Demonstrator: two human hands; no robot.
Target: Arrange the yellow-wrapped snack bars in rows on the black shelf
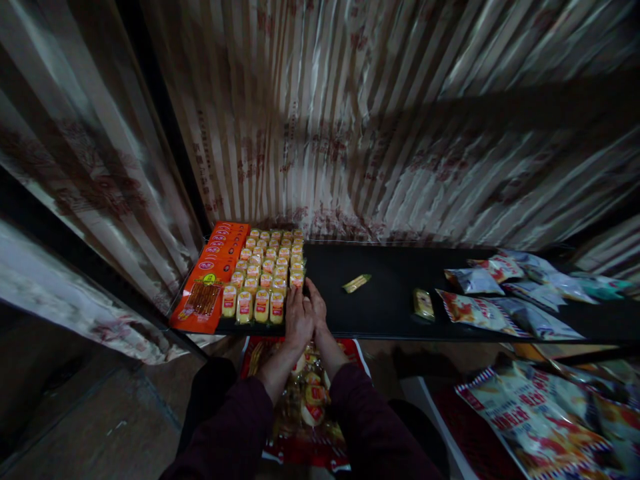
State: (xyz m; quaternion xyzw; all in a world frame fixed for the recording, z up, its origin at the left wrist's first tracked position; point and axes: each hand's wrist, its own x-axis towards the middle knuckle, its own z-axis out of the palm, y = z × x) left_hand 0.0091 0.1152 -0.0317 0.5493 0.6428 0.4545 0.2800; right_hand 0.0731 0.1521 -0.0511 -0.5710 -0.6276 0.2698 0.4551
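Observation:
Small clear-wrapped yellow snack cakes with orange-and-white labels stand in tight rows on a black shelf. At the near right corner of these rows, my left hand and my right hand are side by side. The left fingers are closed together against the end of the front row. Right fingers stretch along the right side of the rows, pressed close to the left hand. Whatever lies between the hands is hidden. Below the shelf edge, under my forearms, is a large red-edged bag of wrapped snacks.
Orange snack packs lie left of the rows. A thin wrapped piece and one wrapped cake rest farther right, before several snack bags. More bags fill a box lower right. Striped sheeting hangs behind.

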